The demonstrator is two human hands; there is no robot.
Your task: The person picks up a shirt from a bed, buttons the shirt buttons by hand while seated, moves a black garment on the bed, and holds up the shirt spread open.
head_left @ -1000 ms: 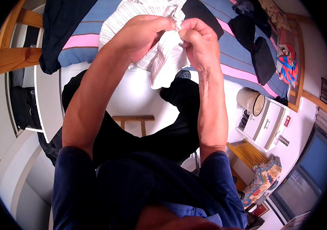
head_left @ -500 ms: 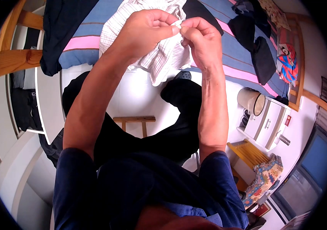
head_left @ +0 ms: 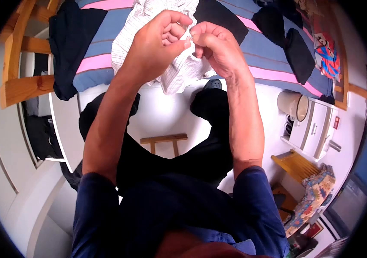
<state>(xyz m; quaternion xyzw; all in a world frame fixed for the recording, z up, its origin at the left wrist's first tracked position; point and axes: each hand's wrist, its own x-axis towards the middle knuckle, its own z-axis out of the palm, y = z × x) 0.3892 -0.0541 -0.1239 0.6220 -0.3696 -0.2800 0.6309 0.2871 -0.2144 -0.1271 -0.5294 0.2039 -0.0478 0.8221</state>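
A white checked shirt [head_left: 177, 77] hangs crumpled over the near edge of the bed. My right hand [head_left: 220, 45] pinches a narrow edge of it between thumb and index finger. On the other side of that same edge is my left hand [head_left: 155, 47], its fingers curled and its thumb against the cloth; the index finger is lifted away from the thumb. Whatever small detail lies between the fingertips is too small to make out. Beside the shirt, a dark garment [head_left: 220, 23] lies on the striped bedding.
The blue and pink striped bed [head_left: 269, 73] carries more dark clothes [head_left: 299, 56] at the right. Black trousers [head_left: 73, 47] lie at the left by a wooden frame [head_left: 28, 88]. An open drawer [head_left: 65, 129] holds clothes. A bin [head_left: 293, 105] stands near a white cabinet [head_left: 312, 129].
My left index finger has lifted away from the thumb, widening that grip. Both hands have shifted slightly left and down with the shirt edge. The view has turned a little.
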